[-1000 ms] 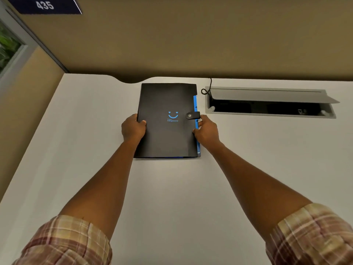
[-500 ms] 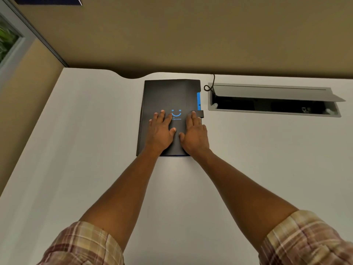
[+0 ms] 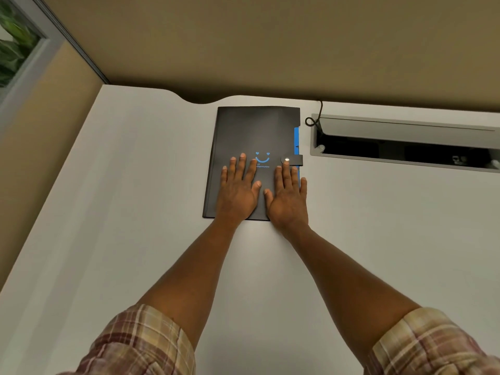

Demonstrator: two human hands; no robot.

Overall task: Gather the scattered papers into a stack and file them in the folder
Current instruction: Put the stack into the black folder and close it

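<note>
Closed folder (image 3: 254, 131), cable tray (image 3: 405, 161) beside

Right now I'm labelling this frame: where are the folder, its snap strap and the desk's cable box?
folder (image 3: 251, 131): head view, bare black cover.
snap strap (image 3: 293, 159): head view, strap right of stud.
cable box (image 3: 405, 131): head view, raised grey lid.

Folder (image 3: 251, 131) is showing a blue smiley sign with heart eyes; small blue text line under it is sitting too tiny to read.
</note>
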